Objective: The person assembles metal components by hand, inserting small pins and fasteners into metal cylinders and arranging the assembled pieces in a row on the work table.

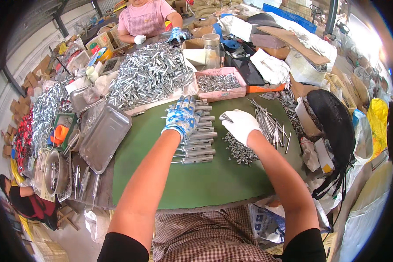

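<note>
row of metal cylinders [198, 153] lined up on green tabletop [196, 187], slim shafts [177, 162] poking from left ends of nearest; looks partway, loose thin rods [266, 120] and heap of small metal pieces [241, 151] left at right. left hand [181, 115] over row's far end, grip hidden beneath, cannot tell. right hand [242, 125] pinching 1 small grey piece [225, 117]. cluttered workshop, co-worker [146, 19] opposite behind big heap of metal parts [150, 72].

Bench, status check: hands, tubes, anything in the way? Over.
Left hand over the far tubes. Right hand pinching a small metal piece. Tubes side by side on green mat. Loose bits and rods close by right hand.
</note>
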Demonstrator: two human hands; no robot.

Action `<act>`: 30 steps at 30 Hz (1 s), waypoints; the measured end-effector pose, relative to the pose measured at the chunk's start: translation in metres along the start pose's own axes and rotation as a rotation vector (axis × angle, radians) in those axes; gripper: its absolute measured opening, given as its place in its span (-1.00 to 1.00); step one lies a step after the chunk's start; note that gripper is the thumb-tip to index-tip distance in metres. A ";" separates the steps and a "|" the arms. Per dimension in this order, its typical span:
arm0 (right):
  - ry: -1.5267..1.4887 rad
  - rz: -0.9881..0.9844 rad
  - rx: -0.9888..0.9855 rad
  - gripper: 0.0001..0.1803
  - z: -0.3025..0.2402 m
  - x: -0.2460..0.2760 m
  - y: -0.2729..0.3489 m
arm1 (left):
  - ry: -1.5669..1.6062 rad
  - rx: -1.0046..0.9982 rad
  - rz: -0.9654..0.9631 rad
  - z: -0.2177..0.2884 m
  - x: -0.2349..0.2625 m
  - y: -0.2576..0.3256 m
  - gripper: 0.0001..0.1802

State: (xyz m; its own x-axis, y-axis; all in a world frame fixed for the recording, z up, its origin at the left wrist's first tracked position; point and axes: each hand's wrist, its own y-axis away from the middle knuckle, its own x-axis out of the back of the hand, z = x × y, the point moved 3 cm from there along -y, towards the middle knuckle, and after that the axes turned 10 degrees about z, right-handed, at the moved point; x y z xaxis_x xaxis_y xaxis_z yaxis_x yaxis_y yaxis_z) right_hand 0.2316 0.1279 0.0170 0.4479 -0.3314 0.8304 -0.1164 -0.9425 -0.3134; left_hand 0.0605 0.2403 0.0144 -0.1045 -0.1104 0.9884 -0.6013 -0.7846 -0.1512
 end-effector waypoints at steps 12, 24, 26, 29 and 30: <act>0.208 -0.288 -0.062 -0.63 -0.011 -0.025 -0.041 | 0.044 -0.046 0.041 -0.001 0.003 0.007 -0.34; 0.237 -0.264 -0.069 -0.67 0.003 0.059 0.030 | 0.076 -0.024 0.021 -0.008 0.005 0.015 -0.34; 0.219 -0.217 -0.064 -0.67 0.011 0.056 0.051 | 0.084 -0.030 0.024 -0.005 0.003 0.012 -0.34; 0.206 -0.162 -0.059 -0.68 0.021 0.061 0.054 | 0.118 -0.007 0.046 -0.002 0.004 0.012 -0.35; 0.198 -0.080 -0.082 -0.68 0.027 0.066 0.048 | 0.111 -0.025 0.140 0.001 0.006 0.014 -0.39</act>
State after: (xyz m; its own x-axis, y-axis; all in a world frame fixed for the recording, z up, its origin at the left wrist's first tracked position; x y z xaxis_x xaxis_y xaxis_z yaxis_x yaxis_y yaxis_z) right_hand 0.2796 0.0620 0.0441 0.2768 -0.2503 0.9278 -0.1627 -0.9637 -0.2115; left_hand 0.0521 0.2285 0.0184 -0.2748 -0.1488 0.9499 -0.5938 -0.7508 -0.2894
